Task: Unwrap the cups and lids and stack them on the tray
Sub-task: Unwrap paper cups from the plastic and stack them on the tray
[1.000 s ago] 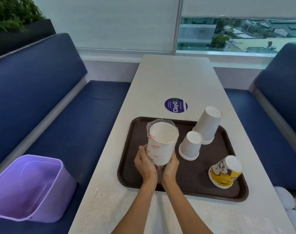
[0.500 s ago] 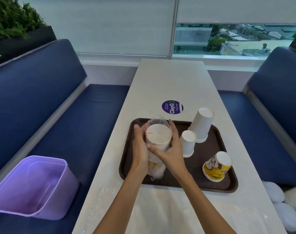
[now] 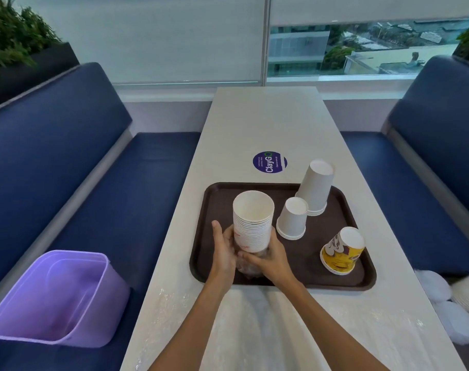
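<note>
Head view: tall pile [image 3: 315,188], short pile [image 3: 292,219] and yellow pile [image 3: 341,251] sit upturned on tray [image 3: 281,281]. My left hand [image 3: 222,250] grips the stack [image 3: 252,223] above the tray's left side, while my right hand [image 3: 271,261] grips the wrap [image 3: 248,267] bunched at its base. Bundles [image 3: 442,290] on the seat look unopened, I'd say.

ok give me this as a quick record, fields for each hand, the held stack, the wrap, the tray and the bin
left hand: grips the lower side of the held stack
right hand: curled round the stack's base, over the wrap
held stack: white cups, mouth up, over the tray's near-left part
wrap: clear plastic, bunched below the stack
tray: brown; carries tall white stack, short white stack, yellow printed stack, all upside down
bin: purple, on the bench to the left
</note>
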{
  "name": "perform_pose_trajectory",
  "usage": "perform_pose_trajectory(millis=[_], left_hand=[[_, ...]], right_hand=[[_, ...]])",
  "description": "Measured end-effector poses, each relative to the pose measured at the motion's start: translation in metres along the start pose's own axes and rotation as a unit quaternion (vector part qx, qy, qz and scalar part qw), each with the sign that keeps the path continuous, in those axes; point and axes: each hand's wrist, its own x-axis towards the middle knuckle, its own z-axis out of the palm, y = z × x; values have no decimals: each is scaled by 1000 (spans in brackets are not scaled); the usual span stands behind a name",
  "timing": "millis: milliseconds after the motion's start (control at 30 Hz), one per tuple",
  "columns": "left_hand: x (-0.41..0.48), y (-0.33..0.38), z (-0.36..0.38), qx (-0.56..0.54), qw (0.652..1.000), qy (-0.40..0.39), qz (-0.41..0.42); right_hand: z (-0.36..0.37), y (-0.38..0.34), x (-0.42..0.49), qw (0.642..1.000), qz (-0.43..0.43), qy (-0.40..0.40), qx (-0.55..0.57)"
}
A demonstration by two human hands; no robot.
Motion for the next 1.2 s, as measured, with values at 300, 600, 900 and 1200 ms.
perform_pose_trajectory(millis=[300, 600, 900, 1200], left_hand=[[-8, 6, 1, 232, 961, -56, 140], [-6, -6, 32, 396, 900, 6, 184], [-5, -1, 31, 398, 896, 16, 198], [-12, -6, 37, 372, 911, 31, 173]], right_hand=[[-31, 5, -1, 999, 24, -10, -25], [-24, 6, -7, 994, 72, -7, -78], [-79, -38, -38, 975, -79, 62, -200], [-85, -158, 1, 923, -70, -70, -372]])
